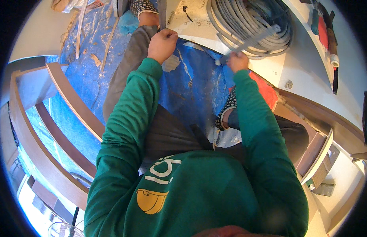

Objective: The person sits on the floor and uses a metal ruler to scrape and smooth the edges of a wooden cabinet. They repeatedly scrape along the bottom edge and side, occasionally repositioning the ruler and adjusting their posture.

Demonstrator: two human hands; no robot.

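We're seated at the white board [310, 63], our left hand [163, 42] fisted around a thin upright strip [162, 14] at its near edge. Our right hand [238, 61] pinches the loose end of the grey cable coil [250, 23] lying on that board. Feeding cable, seemingly; next comes a steady pull.

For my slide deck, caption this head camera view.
Seated person in green sleeves, left hand gripping a grey strip, right hand pulling a length from the grey coil.
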